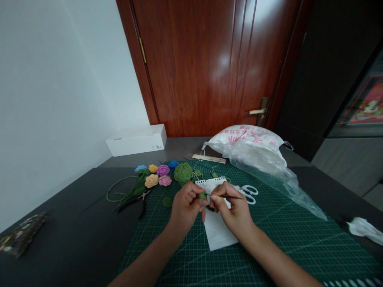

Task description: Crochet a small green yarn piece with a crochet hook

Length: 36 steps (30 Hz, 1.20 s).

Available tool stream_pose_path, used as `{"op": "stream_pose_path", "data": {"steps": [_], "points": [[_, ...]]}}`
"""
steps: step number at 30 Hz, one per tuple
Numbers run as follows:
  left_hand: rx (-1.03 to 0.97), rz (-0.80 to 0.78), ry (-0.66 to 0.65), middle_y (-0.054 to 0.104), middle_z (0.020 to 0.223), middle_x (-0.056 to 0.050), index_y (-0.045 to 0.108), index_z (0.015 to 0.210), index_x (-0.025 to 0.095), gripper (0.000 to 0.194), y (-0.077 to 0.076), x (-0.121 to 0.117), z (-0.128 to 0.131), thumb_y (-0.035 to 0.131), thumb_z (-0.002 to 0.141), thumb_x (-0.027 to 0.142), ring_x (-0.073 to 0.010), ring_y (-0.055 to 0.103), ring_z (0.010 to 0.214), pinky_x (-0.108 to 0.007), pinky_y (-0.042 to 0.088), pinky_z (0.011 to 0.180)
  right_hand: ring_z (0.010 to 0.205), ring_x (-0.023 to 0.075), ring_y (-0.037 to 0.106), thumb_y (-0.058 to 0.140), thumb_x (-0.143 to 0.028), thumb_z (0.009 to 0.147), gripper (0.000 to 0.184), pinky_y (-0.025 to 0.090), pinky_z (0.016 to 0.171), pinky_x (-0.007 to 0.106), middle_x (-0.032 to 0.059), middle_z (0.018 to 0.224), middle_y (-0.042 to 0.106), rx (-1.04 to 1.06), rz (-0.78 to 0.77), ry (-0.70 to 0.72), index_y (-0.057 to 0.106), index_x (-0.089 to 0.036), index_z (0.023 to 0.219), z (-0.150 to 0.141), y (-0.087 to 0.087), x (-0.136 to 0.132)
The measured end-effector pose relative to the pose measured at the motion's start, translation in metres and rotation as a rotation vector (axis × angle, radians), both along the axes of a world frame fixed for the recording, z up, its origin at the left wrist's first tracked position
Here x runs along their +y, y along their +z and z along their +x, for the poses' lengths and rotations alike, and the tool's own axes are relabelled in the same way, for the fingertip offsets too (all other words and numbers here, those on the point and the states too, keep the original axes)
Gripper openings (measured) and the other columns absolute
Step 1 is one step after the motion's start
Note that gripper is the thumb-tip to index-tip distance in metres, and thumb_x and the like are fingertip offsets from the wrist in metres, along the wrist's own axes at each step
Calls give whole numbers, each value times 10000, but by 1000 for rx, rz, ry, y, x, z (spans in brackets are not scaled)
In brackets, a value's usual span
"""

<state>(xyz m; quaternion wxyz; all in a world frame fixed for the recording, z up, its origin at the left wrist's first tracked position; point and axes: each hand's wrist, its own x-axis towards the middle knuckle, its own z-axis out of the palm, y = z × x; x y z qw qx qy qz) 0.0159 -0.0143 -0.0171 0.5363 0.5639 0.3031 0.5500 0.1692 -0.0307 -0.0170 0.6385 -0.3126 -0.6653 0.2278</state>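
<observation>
A small green crocheted piece [202,195] is pinched between the thumb and fingers of my left hand [187,203]. My right hand [233,207] grips a thin dark crochet hook [235,197], its tip at the green piece. Both hands are above a white sheet of notepaper [220,233] with a torn, punched top edge. White-handled scissors [250,193] lie just beyond my right hand, their blades mostly hidden. Behind my left hand sits a ball of green yarn [183,173]. A flat green crocheted leaf [167,202] rests to the left.
A green cutting mat [284,227] covers the dark table. Crocheted flowers [151,180] and black-handled pliers [143,205] lie left. A white box [137,140], a ruler [208,158] and a white plastic sack [248,139] are at the back. A patterned packet [22,235] lies far left.
</observation>
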Motion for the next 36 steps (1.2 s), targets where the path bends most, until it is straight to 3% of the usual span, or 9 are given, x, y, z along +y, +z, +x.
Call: {"op": "stream_pose_path", "data": {"steps": [4,10,28,36], "points": [[23,25,-10,653,639,53,558,827,186,189,1,3,-1,706,740,107,-106,583,376,-209,467,359,467,123,556,609,-384,981,259,450,459,236,-19,618,631,140,-173,103,579,-222,782,1,1,2],[4,50,18,637,680,50,554,886,196,194,3,4,-3,724,792,176,-95,567,440,-211,482,405,573,149,608,613,-254,973,212,500,569,282,7,666,652,64,66,-146,643,-218,766,2,6,-12],[-27,50,1,628,705,52,547,876,192,201,5,0,0,699,779,104,-104,593,442,-227,512,381,576,131,633,620,-141,950,196,498,583,246,-17,644,656,-18,153,-169,653,-215,772,0,6,-13],[-64,39,38,630,739,52,555,845,188,200,-6,-1,1,676,747,62,-88,577,441,-197,488,345,570,135,640,572,-141,967,230,487,582,247,-22,633,661,-38,91,-86,587,-222,752,-10,-2,-10]]}}
